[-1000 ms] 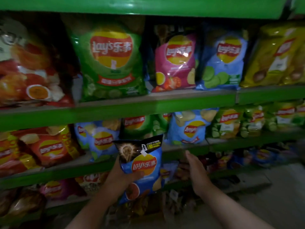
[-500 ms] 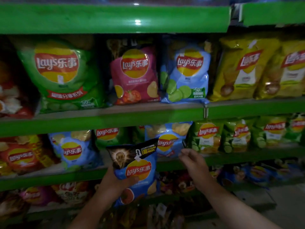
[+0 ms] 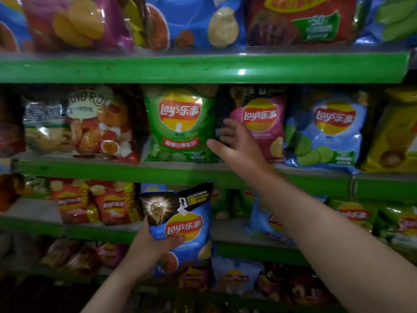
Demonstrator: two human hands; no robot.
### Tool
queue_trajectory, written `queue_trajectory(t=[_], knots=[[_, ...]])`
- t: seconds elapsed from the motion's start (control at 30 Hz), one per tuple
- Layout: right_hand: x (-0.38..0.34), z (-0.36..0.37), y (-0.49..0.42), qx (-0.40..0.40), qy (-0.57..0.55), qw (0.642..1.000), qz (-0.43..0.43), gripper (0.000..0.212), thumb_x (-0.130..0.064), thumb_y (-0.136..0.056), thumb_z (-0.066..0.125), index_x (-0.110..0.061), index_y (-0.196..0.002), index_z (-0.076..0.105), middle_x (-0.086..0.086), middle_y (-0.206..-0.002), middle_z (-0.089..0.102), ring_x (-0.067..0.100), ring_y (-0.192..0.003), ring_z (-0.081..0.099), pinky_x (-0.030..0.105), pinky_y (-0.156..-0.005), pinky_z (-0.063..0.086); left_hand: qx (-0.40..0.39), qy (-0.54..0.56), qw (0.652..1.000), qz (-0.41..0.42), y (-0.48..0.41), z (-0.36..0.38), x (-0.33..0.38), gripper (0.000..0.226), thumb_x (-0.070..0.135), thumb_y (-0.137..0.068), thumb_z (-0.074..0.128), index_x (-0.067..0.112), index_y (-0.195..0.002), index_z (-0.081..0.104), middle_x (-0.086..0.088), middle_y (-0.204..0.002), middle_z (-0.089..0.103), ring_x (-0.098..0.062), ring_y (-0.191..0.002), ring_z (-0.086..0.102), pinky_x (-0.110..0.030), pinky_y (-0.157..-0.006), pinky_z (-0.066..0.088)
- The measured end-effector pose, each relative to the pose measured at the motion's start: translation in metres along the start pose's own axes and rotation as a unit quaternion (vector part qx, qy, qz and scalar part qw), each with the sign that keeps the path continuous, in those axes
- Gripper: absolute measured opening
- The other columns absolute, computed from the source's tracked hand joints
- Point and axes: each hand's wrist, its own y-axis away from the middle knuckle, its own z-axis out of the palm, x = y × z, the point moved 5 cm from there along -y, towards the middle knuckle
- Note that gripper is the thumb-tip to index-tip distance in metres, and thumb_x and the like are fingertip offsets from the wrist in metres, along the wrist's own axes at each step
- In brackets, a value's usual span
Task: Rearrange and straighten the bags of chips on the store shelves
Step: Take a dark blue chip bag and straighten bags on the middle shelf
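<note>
My left hand (image 3: 150,247) grips a blue Lay's bag with a black trophy top (image 3: 180,222), held upright in front of the lower shelf. My right hand (image 3: 237,145) is raised with fingers spread, reaching into the dark gap between a green Lay's bag (image 3: 179,123) and a pink Lay's bag (image 3: 261,125) on the middle shelf (image 3: 158,171). It holds nothing; the fingers lie over the pink bag's left edge, and whether they touch it I cannot tell. A light blue Lay's bag with lime slices (image 3: 327,132) stands right of the pink one.
A red and white snack bag (image 3: 90,125) stands left of the green bag, and a yellow bag (image 3: 394,136) is at the far right. The upper shelf (image 3: 203,68) holds purple, blue and red bags. Lower shelves carry several red, blue and green bags.
My right hand rose from the lower shelf to the middle shelf, between the green and pink bags. The view tilted upward and closer. My left hand kept hold of the blue bag.
</note>
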Motion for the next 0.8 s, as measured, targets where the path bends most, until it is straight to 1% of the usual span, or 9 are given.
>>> queue_trajectory(t=[0.07,0.13,0.2,0.3,0.4,0.53,0.63,0.7,0.8], knots=[[-0.004,0.021,-0.029,0.007,0.016,0.999,0.034,0.100,-0.057,-0.066,0.076,-0.034,-0.147,0.022,0.002,-0.148,0.041,0.021,-0.132,0.044,0.041,-0.105,0.042,0.023,0.002,1.000,-0.001,-0.001,-0.019,0.001,0.057,-0.005,-0.067,0.084,0.021,-0.111,0.059,0.011,-0.088,0.078,-0.007,-0.076,0.074,-0.013,-0.054,0.054],[-0.003,0.037,-0.049,0.017,0.033,0.997,0.074,0.114,-0.066,-0.059,0.075,-0.039,-0.148,0.010,0.001,-0.153,0.036,0.027,-0.136,0.039,0.046,-0.109,0.037,0.051,-0.003,0.999,-0.001,-0.001,-0.038,0.001,0.058,0.001,-0.065,0.087,0.030,-0.104,0.055,0.024,-0.080,0.075,0.003,-0.070,0.071,-0.009,-0.049,0.051],[-0.001,0.048,-0.060,0.027,0.001,0.996,0.088,0.115,-0.058,-0.061,0.079,-0.035,-0.150,0.008,0.002,-0.152,0.039,0.027,-0.135,0.041,0.045,-0.109,0.038,0.078,-0.006,0.997,-0.002,-0.002,-0.059,0.000,0.060,0.006,-0.062,0.089,0.033,-0.101,0.053,0.028,-0.078,0.073,0.005,-0.068,0.070,-0.010,-0.049,0.050],[-0.005,0.051,-0.066,0.049,-0.061,0.994,0.071,0.106,-0.040,-0.067,0.084,-0.026,-0.150,0.020,0.002,-0.141,0.051,0.022,-0.125,0.052,0.041,-0.101,0.047,0.118,0.004,0.993,-0.009,0.000,-0.085,-0.003,0.060,0.010,-0.060,0.091,0.032,-0.101,0.053,0.018,-0.076,0.076,-0.003,-0.068,0.072,-0.019,-0.052,0.053],[-0.014,0.049,-0.063,0.069,-0.097,0.991,0.062,0.096,-0.037,-0.066,0.085,-0.022,-0.145,0.032,0.000,-0.131,0.059,0.021,-0.114,0.060,0.043,-0.094,0.054,0.146,0.006,0.989,-0.002,0.004,-0.105,0.000,0.057,0.010,-0.058,0.091,0.031,-0.097,0.054,0.013,-0.073,0.076,-0.009,-0.066,0.072,-0.026,-0.046,0.054],[-0.026,0.035,-0.049,0.089,-0.161,0.976,0.115,0.094,-0.039,-0.060,0.089,-0.025,-0.139,0.040,0.001,-0.114,0.070,0.025,-0.093,0.072,0.047,-0.080,0.059,0.162,0.039,0.986,-0.003,0.006,-0.126,-0.001,0.064,0.012,-0.051,0.090,0.027,-0.104,0.059,-0.002,-0.091,0.078,-0.023,-0.080,0.075,-0.041,-0.067,0.059],[-0.030,0.033,-0.025,0.003,-0.233,0.958,0.167,0.084,-0.034,-0.057,0.090,-0.025,-0.130,0.049,0.005,-0.096,0.077,0.031,-0.079,0.075,0.048,-0.065,0.059,0.166,0.038,0.985,-0.005,0.008,-0.137,-0.001,0.074,0.018,-0.041,0.098,0.036,-0.101,0.059,0.010,-0.087,0.078,-0.017,-0.071,0.076,-0.035,-0.057,0.058],[-0.019,0.036,0.001,-0.054,-0.246,0.951,0.178,0.082,-0.033,-0.053,0.091,-0.027,-0.125,0.053,0.006,-0.100,0.076,0.032,-0.085,0.074,0.048,-0.067,0.059,0.179,0.036,0.983,0.001,0.009,-0.144,0.000,0.071,0.019,-0.039,0.096,0.037,-0.098,0.060,0.015,-0.082,0.077,-0.013,-0.066,0.075,-0.029,-0.045,0.056],[0.019,0.045,0.050,-0.084,-0.227,0.953,0.183,0.083,-0.039,-0.045,0.094,-0.036,-0.120,0.057,0.002,-0.108,0.074,0.028,-0.093,0.073,0.046,-0.075,0.060,0.193,0.044,0.980,0.020,0.010,-0.154,-0.001,0.055,0.016,-0.051,0.086,0.037,-0.096,0.062,0.017,-0.080,0.076,-0.008,-0.064,0.074,-0.021,-0.041,0.053]])
